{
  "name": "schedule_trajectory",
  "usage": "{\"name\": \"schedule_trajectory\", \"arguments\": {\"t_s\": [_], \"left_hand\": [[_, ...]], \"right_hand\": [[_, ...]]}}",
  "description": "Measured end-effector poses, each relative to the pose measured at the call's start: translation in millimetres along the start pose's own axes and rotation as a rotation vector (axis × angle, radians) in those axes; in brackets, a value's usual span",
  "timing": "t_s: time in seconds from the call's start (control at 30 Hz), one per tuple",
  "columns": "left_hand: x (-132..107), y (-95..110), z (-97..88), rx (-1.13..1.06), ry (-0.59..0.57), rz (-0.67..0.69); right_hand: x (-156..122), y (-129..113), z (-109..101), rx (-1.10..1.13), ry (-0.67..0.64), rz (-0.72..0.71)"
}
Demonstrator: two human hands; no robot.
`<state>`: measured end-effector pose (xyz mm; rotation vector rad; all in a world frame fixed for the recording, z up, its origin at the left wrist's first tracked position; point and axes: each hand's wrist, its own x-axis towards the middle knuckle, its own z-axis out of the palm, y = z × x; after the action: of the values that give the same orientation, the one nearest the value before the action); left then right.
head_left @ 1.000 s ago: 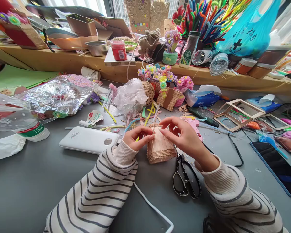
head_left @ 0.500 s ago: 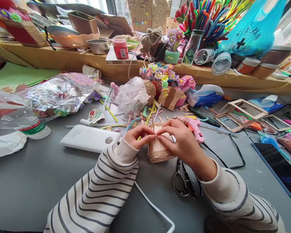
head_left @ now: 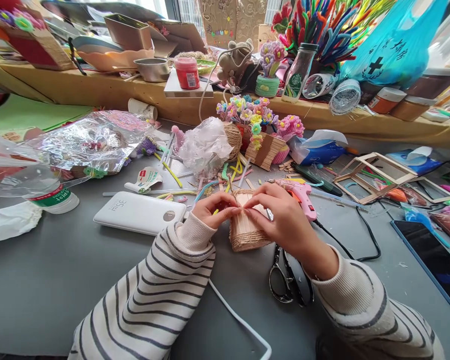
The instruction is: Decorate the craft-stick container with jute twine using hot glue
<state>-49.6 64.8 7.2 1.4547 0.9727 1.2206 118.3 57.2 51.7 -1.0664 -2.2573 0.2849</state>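
A small basket of wooden sticks [head_left: 247, 231], wound with twine round its base, stands on the grey table [head_left: 60, 280] right in front of me. My left hand [head_left: 213, 209] pinches the top edge of its left side. My right hand [head_left: 281, 212] pinches the same top edge from the right, fingertips nearly touching the left ones. A thin strand of twine [head_left: 232, 187] rises from between the fingertips. Both arms wear striped sleeves.
Black scissors [head_left: 290, 277] lie just right of the basket, a pink glue gun [head_left: 300, 194] with a black cord behind it. A white power bank [head_left: 138, 216] lies to the left, its white cable [head_left: 240, 322] running toward me. A dark tablet [head_left: 431, 260] sits at far right. Pipe-cleaner flowers [head_left: 255, 117], plastic bags and wooden frames [head_left: 371, 175] crowd the back.
My right hand has come down and left onto the basket's top edge, closing into a pinch beside the left fingertips. The basket sits a little more upright.
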Motion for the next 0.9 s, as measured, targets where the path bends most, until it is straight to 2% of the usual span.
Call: {"name": "schedule_trajectory", "arguments": {"t_s": [0.4,0.73,0.83,0.9], "left_hand": [[1,-5,-0.6,-0.013,-0.014,0.011],[-2,5,-0.3,0.049,-0.043,0.030],[-2,5,2.2,0.011,-0.002,0.012],[-3,4,3.5,-0.038,0.035,-0.009]], "right_hand": [[-1,-1,3,0.045,0.038,0.033],[0,-1,3,0.037,-0.022,0.023],[1,2,-7,0.015,0.004,0.028],[-1,7,-19,-0.019,0.060,0.079]]}}
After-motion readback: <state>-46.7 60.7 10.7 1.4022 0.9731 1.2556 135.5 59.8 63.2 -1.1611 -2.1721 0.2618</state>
